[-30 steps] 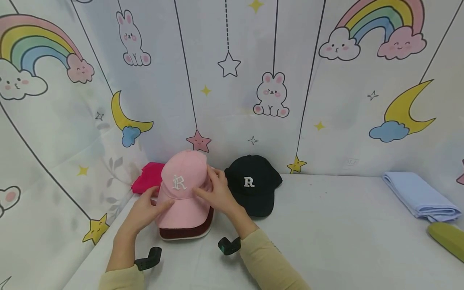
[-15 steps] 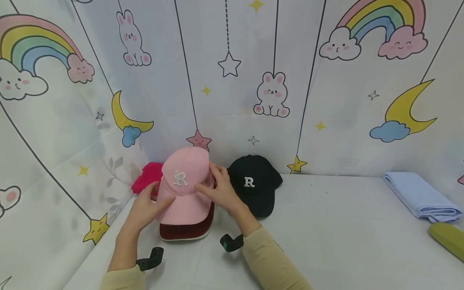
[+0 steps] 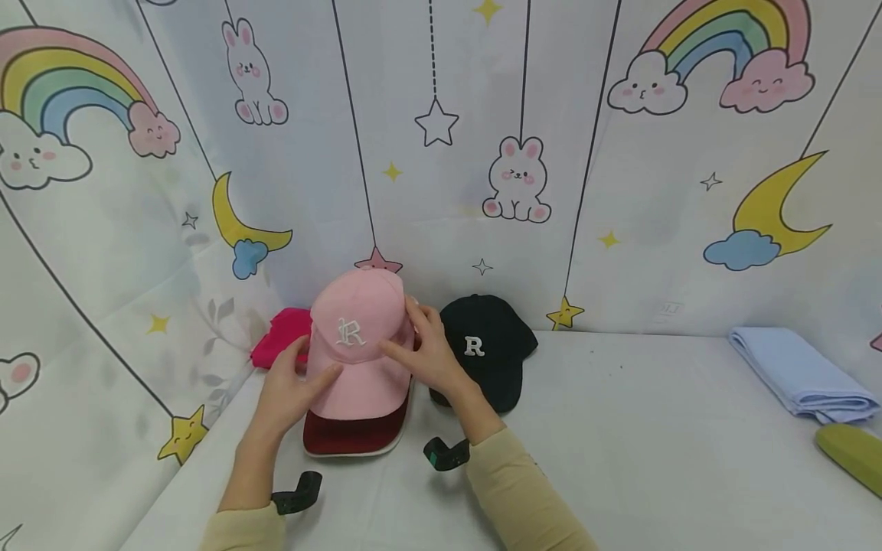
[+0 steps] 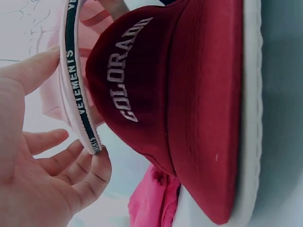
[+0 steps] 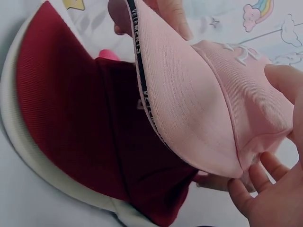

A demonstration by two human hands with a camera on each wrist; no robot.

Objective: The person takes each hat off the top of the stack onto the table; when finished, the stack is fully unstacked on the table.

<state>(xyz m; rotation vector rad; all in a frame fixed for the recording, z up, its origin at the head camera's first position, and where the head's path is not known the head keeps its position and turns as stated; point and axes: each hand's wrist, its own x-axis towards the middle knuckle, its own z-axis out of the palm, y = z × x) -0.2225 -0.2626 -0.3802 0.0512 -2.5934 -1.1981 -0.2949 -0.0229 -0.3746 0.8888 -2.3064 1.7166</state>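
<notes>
A pink baseball cap point(image 3: 365, 329) with a white R is held between both hands above a dark red cap point(image 3: 354, 436). My left hand point(image 3: 289, 386) grips the side of its brim, thumb on top and fingers below. At the crown's other side my right hand point(image 3: 430, 348) holds it, thumb on the front. In the left wrist view the dark red cap point(image 4: 137, 85) reads COLORADO and sits on a white cap point(image 4: 253, 109). The pink brim point(image 5: 184, 94) hangs apart from the red brim in the right wrist view.
A black cap point(image 3: 475, 367) with an R stands just right of my right hand. Bright pink fabric point(image 3: 279, 337) lies behind the left hand. A folded light blue cloth point(image 3: 802, 375) and a green object point(image 3: 850, 459) lie at the far right.
Both hands have raised the pink cap and carried it slightly to the right. More of the dark red cap's brim shows beneath it.
</notes>
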